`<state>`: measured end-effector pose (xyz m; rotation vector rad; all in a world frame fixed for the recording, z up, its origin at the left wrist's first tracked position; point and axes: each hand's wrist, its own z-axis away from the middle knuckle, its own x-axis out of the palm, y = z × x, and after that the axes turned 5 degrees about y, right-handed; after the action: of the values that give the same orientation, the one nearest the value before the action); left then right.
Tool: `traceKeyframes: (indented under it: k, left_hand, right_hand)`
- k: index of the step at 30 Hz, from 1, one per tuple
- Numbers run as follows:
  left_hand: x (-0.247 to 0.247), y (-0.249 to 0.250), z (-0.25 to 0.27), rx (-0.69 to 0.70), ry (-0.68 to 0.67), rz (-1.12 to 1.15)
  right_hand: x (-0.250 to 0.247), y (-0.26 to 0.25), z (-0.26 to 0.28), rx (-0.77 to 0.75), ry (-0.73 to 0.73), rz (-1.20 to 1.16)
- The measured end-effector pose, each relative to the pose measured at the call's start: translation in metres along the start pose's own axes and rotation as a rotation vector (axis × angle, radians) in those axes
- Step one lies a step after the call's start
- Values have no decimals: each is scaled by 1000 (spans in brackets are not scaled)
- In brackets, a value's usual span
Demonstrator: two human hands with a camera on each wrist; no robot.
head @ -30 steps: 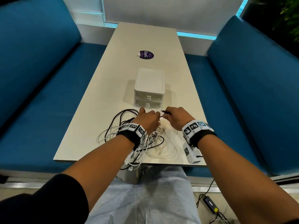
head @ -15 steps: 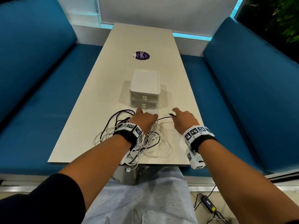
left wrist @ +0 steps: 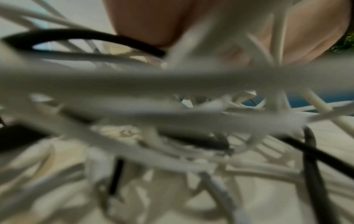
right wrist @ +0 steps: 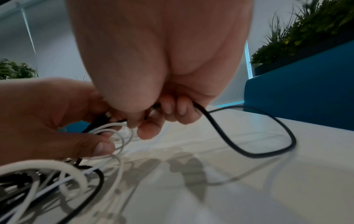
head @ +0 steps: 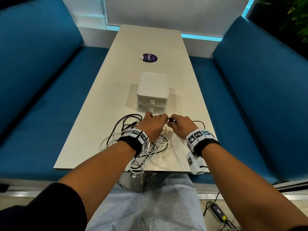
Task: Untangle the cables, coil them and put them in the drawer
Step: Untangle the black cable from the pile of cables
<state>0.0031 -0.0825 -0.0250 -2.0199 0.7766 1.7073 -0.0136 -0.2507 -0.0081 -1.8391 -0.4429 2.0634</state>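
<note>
A tangle of white and black cables [head: 146, 152] lies on the near end of the white table [head: 150, 40], partly under my left wrist. Both hands meet just in front of the white two-drawer unit [head: 152, 90], whose drawers are closed. My left hand [head: 155, 121] pinches the black cable near its plug. My right hand [head: 178, 124] has its fingers curled round the same black cable [right wrist: 229, 144], which loops out to the right on the table. The left wrist view is filled with blurred white cables [left wrist: 172, 81] and a black strand [left wrist: 95, 35].
Blue bench seats [head: 50, 105] run along both sides of the table. A round purple sticker [head: 149, 57] lies beyond the drawer unit. One white plug [head: 133, 175] hangs over the near table edge. A power adapter [head: 218, 212] lies on the floor at the right.
Half a second ago my right hand was away to the right, drawing the black cable out. It has come back to the left hand, leaving a black loop on its right.
</note>
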Motion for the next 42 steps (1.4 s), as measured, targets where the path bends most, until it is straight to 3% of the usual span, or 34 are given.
traceKeyframes:
  k: [9, 21, 24, 30, 42]
  left_hand:
    - [7, -10, -7, 39, -120, -263]
    - [11, -12, -1, 55, -131, -317]
    - [13, -12, 0, 67, -146, -315]
    - [9, -9, 0, 86, -155, -302]
    - [9, -4, 0, 115, -164, -284]
  right_hand:
    - [-9, 22, 0, 80, -8, 124]
    - [-24, 53, 13, 323, 51, 311]
    - [-17, 39, 16, 270, 62, 315]
    - [11, 4, 11, -40, -60, 143]
    - [6, 17, 6, -18, -88, 19]
